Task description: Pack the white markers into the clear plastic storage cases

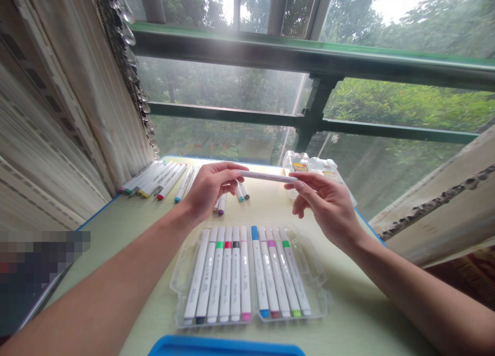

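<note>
A white marker (266, 177) is held level above the table, one end in each hand. The fingers of my left hand (212, 185) pinch its left end, while my right hand (323, 196) grips the right end between thumb and fingers. Below them lies an open clear plastic marker case (180, 294) with two halves. White markers with coloured ends stand side by side in both halves, among them one with a blue cap (254, 233) and one with a green cap (285, 244). The right half has bare space along its right side.
Several loose markers (166, 183) lie at the back left of the pale table (348, 294), and a few more behind my left hand. Clear plastic packaging (296, 162) stands at the back right. A blue-edged object (228, 345) sits at the front. Curtains and a window border the table.
</note>
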Motion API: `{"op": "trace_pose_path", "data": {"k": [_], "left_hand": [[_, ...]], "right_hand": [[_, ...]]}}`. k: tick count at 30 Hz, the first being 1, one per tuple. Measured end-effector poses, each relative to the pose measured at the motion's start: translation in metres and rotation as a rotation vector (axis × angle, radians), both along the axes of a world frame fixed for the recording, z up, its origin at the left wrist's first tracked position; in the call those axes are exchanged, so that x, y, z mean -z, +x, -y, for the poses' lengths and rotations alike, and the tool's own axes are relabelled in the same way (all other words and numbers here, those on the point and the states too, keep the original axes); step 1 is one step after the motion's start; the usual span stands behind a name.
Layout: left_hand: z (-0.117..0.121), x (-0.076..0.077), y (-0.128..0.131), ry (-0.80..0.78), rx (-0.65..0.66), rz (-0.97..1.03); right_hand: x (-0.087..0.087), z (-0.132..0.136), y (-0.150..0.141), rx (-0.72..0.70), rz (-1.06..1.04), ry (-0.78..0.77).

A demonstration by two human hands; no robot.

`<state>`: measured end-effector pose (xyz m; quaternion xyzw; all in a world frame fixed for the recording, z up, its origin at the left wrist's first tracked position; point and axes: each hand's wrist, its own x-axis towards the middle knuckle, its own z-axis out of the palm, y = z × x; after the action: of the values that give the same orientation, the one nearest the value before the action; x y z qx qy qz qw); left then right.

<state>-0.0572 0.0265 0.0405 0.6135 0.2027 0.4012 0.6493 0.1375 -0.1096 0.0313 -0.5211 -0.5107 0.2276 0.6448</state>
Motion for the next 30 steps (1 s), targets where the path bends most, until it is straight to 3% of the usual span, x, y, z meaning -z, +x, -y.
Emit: {"op": "trace_pose_path", "data": {"k": [13, 19, 25, 30], "left_hand": [[0.0033, -0.0023, 0.0025, 0.039, -0.134, -0.097], [0.0032, -0.0022, 0.0021, 0.034, -0.12, -0.077], [-0.0008, 0.0, 0.0013, -0.017, -0.061, -0.002], [0.0033, -0.0055, -0.0003, -0.071, 0.117, 0.116]], "right_hand": [[0.0003, 0.0014, -0.0022, 0.017, 0.117, -0.04], [0.0014, 0.0004, -0.0014, 0.015, 0.133, -0.062], [0.0025, 0.0016, -0.0004, 0.009, 0.143, -0.07], [0.009, 0.0001, 0.0018, -0.026, 0.19, -0.08]]}}
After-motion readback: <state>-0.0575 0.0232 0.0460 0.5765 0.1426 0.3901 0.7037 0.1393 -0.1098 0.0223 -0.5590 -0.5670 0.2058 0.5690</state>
